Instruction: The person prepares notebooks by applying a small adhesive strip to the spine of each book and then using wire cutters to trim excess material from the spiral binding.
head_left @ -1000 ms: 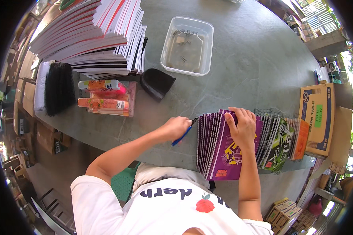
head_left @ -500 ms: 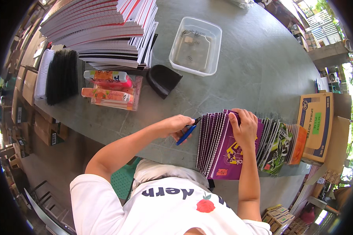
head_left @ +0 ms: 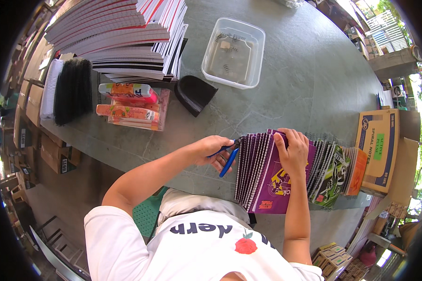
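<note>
Your left hand (head_left: 213, 149) is closed around blue-handled pliers (head_left: 228, 157), tip at the spiral of the purple notebooks (head_left: 262, 173) — a fanned row at the table's (head_left: 290, 79) near edge. Your right hand (head_left: 293, 152) grips their tops, fingers curled over.

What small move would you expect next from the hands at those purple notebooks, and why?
Probably a squeeze of the blue-handled pliers. The left hand has their tip at the wire spine of the nearest purple spiral notebook, while the right hand steadies the row from above.
</note>
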Motion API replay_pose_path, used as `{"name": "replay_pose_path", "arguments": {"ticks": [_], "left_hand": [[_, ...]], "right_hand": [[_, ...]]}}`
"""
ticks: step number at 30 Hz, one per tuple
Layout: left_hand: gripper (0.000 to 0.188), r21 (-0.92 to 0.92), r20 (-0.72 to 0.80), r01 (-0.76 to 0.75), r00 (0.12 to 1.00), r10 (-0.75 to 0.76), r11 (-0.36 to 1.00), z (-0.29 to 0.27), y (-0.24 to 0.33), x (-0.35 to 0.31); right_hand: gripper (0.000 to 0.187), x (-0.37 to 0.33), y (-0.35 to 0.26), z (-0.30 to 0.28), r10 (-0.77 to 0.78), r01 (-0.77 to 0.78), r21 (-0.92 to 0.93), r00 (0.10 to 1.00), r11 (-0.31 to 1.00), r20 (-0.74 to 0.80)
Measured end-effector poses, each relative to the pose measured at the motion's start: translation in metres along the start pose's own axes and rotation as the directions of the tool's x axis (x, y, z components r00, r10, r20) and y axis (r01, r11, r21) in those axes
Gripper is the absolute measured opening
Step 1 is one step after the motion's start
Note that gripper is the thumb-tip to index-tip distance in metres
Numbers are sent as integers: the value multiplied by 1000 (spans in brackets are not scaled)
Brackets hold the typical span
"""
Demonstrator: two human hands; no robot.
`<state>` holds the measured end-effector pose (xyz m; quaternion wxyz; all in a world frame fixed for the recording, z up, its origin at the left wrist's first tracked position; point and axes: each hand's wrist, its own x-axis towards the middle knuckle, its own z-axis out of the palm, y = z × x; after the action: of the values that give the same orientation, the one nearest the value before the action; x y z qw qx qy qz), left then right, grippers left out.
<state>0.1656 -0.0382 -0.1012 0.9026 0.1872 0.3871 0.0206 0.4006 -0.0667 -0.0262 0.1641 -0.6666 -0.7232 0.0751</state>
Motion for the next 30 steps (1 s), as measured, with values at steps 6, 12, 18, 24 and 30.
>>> {"name": "replay_pose_path", "arguments": {"ticks": [6,12,18,24,30], "left_hand": [[30,648,-166,-75,957,236,758,18,3,-2],[28,996,-40,81,762,646,-34,23,-15,6],[32,265,-9,-114,993,120,958,-12,6,-9],[34,66,36,-80,996,78,995,-12,3,0],[31,964,-93,-88,772,629,251,25,-13,2]], "right_hand": [[40,1,0,1,-10,10,-5,1000,1000,-1],[39,0,0,1,-4,4,-2,1000,1000,6],[39,1,0,1,1,-1,-11,1000,1000,12],[38,1,-1,1,-4,4,-19,1000,1000,16],[38,1,-1,2,-6,7,-26,1000,1000,28]]}}
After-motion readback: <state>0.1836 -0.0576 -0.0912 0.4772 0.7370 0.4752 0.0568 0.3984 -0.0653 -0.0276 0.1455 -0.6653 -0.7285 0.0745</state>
